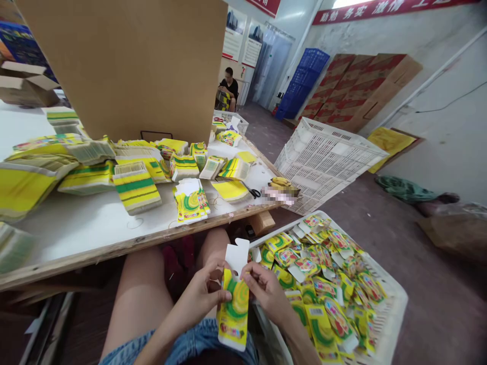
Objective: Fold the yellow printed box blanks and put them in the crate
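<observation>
In front of my lap is a yellow and green printed carton [234, 314] with its white flap standing up at the top end. My left hand [209, 291] grips its left side, thumb on the printed face. At the upper right edge, near the flap, the fingers of my right hand [262, 286] pinch the same carton. To my right a white plastic crate [397, 299] holds many similar cartons, lying loosely in a heap. A small pile of flat cartons [190, 203] rests near the table's front edge.
Several stacks of printed card [137, 190] cover the white table [95, 215]. Black scissors [253, 191] and bananas [280, 182] lie towards its right end. A large cardboard sheet [129, 66] stands behind. White crates [327, 157] are stacked beyond; a person [229, 88] sits farther back.
</observation>
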`<state>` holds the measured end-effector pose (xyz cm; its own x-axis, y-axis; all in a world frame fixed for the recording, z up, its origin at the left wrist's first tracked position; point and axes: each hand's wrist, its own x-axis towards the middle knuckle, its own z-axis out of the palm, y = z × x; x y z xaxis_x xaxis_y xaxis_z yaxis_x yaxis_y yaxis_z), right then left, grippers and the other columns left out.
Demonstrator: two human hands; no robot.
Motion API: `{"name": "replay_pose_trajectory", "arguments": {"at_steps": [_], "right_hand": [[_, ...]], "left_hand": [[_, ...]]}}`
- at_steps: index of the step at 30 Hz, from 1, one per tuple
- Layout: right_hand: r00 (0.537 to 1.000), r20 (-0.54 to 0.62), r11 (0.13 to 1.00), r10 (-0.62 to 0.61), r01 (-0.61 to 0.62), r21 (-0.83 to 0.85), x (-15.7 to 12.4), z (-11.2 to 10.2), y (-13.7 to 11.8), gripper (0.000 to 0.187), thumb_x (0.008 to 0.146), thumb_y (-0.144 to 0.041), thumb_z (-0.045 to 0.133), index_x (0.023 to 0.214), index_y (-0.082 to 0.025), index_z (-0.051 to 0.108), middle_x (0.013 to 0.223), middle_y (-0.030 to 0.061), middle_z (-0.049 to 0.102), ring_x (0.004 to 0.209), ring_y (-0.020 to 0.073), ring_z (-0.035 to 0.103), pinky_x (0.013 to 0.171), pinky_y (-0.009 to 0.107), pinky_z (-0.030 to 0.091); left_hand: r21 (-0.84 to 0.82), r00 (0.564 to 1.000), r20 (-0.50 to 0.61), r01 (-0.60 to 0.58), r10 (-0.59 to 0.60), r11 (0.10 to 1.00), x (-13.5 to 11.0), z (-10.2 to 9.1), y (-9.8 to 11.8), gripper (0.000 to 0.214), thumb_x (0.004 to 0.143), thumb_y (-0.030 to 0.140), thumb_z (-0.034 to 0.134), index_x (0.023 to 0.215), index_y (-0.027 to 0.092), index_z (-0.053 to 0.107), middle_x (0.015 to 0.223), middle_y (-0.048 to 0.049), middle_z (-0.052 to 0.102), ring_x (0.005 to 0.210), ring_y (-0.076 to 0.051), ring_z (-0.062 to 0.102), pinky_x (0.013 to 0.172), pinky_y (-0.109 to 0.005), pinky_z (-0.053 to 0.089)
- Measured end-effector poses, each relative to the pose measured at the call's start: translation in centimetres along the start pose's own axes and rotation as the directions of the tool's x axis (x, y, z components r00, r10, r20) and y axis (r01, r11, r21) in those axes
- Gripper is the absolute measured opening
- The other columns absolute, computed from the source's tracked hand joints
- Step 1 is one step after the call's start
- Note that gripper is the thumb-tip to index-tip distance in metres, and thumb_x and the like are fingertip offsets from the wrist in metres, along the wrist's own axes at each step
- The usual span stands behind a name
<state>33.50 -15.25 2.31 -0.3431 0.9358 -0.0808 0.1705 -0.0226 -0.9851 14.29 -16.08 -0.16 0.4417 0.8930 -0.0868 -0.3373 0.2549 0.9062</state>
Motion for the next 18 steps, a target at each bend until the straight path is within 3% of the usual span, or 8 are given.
{"name": "replay_pose_trajectory", "arguments": {"at_steps": [3,6,7,9,14,16,18], "right_hand": [[0.995,-0.083,0.991,-0.063,0.053,-0.122,0.1,0.1,0.1,0.034,0.094,-0.043,0.053,0.071,-0.018,0.059,0.067,0.0002,0.054,0.063,0.0137,0.049,0.059,0.024,0.039],[0.969,-0.229,0.996,-0.092,0.086,-0.036,0.3,0.6,0.5,0.021,0.093,-0.039,0.056,0.1,-0.02,0.062,0.08,0.0026,0.064,0.074,0.017,0.059,0.068,0.027,0.045],[0.963,-0.256,0.995,-0.081,0.092,0.029,0.4,0.7,0.7,0.027,0.092,-0.038,0.057,0.114,-0.022,0.057,0.085,0.0027,0.066,0.075,0.0175,0.061,0.07,0.027,0.047],[0.964,-0.261,0.988,-0.059,0.094,0.122,0.6,0.8,0.9,0.038,0.091,-0.038,0.059,0.126,-0.024,0.049,0.088,0.0029,0.068,0.077,0.0176,0.063,0.071,0.028,0.049],[0.973,-0.23,0.982,-0.023,0.065,0.178,0.8,0.1,1.1,0.039,0.088,-0.038,0.065,0.123,-0.024,0.055,0.091,0.0038,0.069,0.08,0.0184,0.064,0.074,0.029,0.05],[0.977,-0.209,0.986,-0.036,0.068,0.15,0.8,-0.3,0.9,0.038,0.089,-0.039,0.064,0.123,-0.024,0.059,0.095,0.0048,0.068,0.083,0.0193,0.063,0.078,0.032,0.05],[0.971,-0.208,0.992,-0.117,0.126,0.031,0.7,-0.7,0.7,0.03,0.089,-0.044,0.062,0.108,-0.022,0.07,0.096,0.0065,0.066,0.09,0.0219,0.061,0.083,0.035,0.049]], "left_hand": [[0.019,1.0,0.002,0.002,-0.002,1.0,0.0,0.5,0.1,0.039,0.072,0.029,0.079,0.102,0.019,0.055,0.09,-0.0027,0.067,0.074,-0.016,0.065,0.064,-0.024,0.049],[0.002,0.999,-0.051,-0.015,0.015,1.0,0.0,0.8,0.4,0.064,0.079,0.032,0.074,0.131,0.025,0.036,0.099,-0.0051,0.068,0.074,-0.015,0.066,0.068,-0.026,0.05],[-0.005,0.998,-0.056,-0.019,0.019,1.0,0.0,0.8,0.5,0.072,0.081,0.032,0.072,0.138,0.026,0.028,0.102,-0.0066,0.068,0.075,-0.015,0.067,0.071,-0.027,0.051],[-0.019,0.998,-0.05,-0.031,0.03,0.999,0.0,0.8,0.8,0.078,0.083,0.032,0.071,0.143,0.025,0.021,0.107,-0.0099,0.069,0.079,-0.017,0.069,0.074,-0.029,0.051],[-0.05,0.997,-0.062,-0.036,0.033,0.998,0.1,0.7,0.6,0.086,0.083,0.032,0.071,0.149,0.025,0.016,0.11,-0.0123,0.07,0.084,-0.021,0.071,0.076,-0.031,0.053],[-0.032,0.998,-0.056,-0.039,0.037,0.999,0.1,0.6,0.3,0.08,0.082,0.032,0.071,0.148,0.024,0.026,0.112,-0.0123,0.07,0.088,-0.022,0.071,0.077,-0.032,0.054],[0.014,0.997,-0.063,-0.053,0.054,0.999,0.2,0.5,0.0,0.063,0.081,0.031,0.071,0.138,0.021,0.046,0.116,-0.0128,0.068,0.096,-0.025,0.069,0.08,-0.032,0.055]]}}
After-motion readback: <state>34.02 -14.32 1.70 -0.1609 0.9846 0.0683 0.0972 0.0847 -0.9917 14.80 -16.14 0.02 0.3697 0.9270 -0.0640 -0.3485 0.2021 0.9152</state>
